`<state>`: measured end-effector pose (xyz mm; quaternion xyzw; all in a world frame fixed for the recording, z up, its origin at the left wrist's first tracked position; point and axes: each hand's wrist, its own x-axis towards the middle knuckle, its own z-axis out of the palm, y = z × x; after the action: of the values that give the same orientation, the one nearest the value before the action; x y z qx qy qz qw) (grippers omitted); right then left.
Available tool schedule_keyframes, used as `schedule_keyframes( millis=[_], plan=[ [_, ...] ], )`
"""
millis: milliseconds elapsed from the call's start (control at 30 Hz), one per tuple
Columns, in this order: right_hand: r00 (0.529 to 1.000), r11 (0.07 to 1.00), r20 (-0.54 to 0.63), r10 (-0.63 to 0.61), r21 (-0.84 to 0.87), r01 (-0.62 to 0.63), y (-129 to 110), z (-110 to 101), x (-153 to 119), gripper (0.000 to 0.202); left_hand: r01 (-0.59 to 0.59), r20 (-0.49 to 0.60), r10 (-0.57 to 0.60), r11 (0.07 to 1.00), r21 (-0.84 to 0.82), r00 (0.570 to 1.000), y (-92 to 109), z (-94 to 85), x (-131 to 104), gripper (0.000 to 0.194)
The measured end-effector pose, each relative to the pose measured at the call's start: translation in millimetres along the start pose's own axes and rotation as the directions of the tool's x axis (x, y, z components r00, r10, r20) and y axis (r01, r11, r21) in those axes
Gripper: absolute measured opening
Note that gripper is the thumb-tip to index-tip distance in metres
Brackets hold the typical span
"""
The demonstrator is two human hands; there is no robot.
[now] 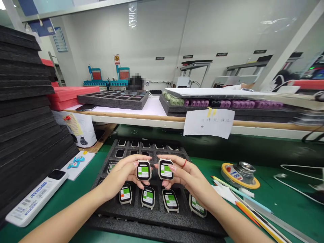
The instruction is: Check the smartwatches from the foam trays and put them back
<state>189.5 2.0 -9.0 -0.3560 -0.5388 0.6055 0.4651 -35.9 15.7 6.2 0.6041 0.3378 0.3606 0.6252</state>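
My left hand (124, 170) is closed round the edges of a smartwatch (144, 170) without a strap, its lit screen showing green and white boxes. A second smartwatch (166, 169) of the same kind is gripped by my right hand (181, 173), the thumb lying over its right edge. Both watches are side by side above a black foam tray (157, 216). In the tray's nearest row lie several more lit watches, one (125, 194) with an orange box on its screen. Watches with dark screens, such as one (119, 153), sit in the farther rows, partly hidden by my hands.
Black foam sheets (22, 101) are stacked high at left, near a white handheld device (36, 199). Pens (249, 211) and a yellow tape roll (240, 175) lie at right. A shelf (162, 124) crosses above the tray, bearing foam trays (113, 100). Behind it, a person's blurred head shows.
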Motion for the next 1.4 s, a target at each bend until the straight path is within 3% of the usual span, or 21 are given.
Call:
schedule_keyframes(
  millis=[67, 133, 200, 267, 333, 433, 567, 733, 800, 933, 1033, 1133, 1267, 1400],
  plan=[
    [1.0, 0.997, 0.005, -0.016, -0.07, 0.016, 1.1, -13.6, 0.6, 0.051, 0.02, 0.003, -0.021, 0.993, 0.117, 1.0, -1.3, 1.6, 7.1, 0.046],
    [0.998, 0.965, 0.004, -0.065, -0.255, 0.064, 3.6, -30.1, 4.6, 0.06, -0.006, 0.015, 0.001, 0.945, 0.327, 1.0, -4.7, 4.6, 19.2, 0.054],
    [0.991, 0.829, -0.021, -0.131, -0.551, 0.098, 6.1, -47.5, 12.0, 0.06, -0.091, 0.062, 0.068, 0.82, 0.566, 0.996, -9.0, 8.6, 36.9, 0.058],
    [0.98, 0.628, -0.052, -0.193, -0.773, 0.083, 7.7, -63.7, 21.6, 0.052, -0.171, 0.124, 0.117, 0.683, 0.71, 0.985, -13.3, 12.6, 59.1, 0.053],
    [0.973, 0.515, -0.057, -0.222, -0.855, 0.067, 8.5, -76.9, 31.0, 0.047, -0.211, 0.149, 0.15, 0.618, 0.757, 0.977, -17.8, 15.6, 82.8, 0.051],
    [0.979, 0.437, -0.013, -0.203, -0.896, 0.079, 8.4, -90.5, 40.3, 0.043, -0.256, 0.175, 0.2, 0.524, 0.812, 0.964, -26.1, 16.3, 111.8, 0.05],
    [0.993, 0.386, 0.031, -0.114, -0.919, 0.073, 3.9, -99.4, 43.7, 0.04, -0.284, 0.221, 0.189, 0.435, 0.854, 0.957, -30.8, 7.2, 125.0, 0.049],
    [0.991, 0.356, 0.05, -0.121, -0.93, 0.091, -6.4, -86.7, 54.3, 0.039, -0.184, 0.117, 0.214, 0.325, 0.928, 0.97, -7.7, -24.4, 114.2, 0.034],
    [0.989, 0.325, 0.068, -0.134, -0.94, 0.108, -6.2, -70.9, 64.3, 0.037, -0.071, 0.018, 0.182, 0.286, 0.956, 0.983, 1.9, -40.2, 109.4, 0.022],
    [0.985, 0.25, 0.126, -0.119, -0.956, 0.152, 6.8, -31.4, 90.2, 0.028, 0.129, -0.146, 0.068, 0.214, 0.968, 0.987, 4.4, -62.8, 101.8, 0.025],
    [0.984, 0.232, 0.164, -0.076, -0.956, 0.177, 19.7, -9.1, 108.0, 0.024, 0.159, -0.166, 0.012, 0.229, 0.961, 0.986, -5.2, -68.8, 96.1, 0.027],
    [0.978, 0.271, 0.199, -0.061, -0.94, 0.208, 24.7, 0.2, 117.5, 0.026, 0.145, -0.164, 0.033, 0.321, 0.936, 0.986, -16.3, -70.4, 89.1, 0.033],
    [0.976, 0.426, 0.205, -0.077, -0.878, 0.218, 18.0, -1.2, 111.7, 0.017, 0.136, -0.209, 0.091, 0.504, 0.853, 0.974, -22.2, -68.7, 78.5, 0.043],
    [0.983, 0.634, 0.083, -0.162, -0.754, 0.169, 9.9, -0.6, 87.2, 0.011, 0.047, -0.206, 0.159, 0.673, 0.738, 0.966, -7.0, -54.7, 61.3, 0.031]
  ],
)
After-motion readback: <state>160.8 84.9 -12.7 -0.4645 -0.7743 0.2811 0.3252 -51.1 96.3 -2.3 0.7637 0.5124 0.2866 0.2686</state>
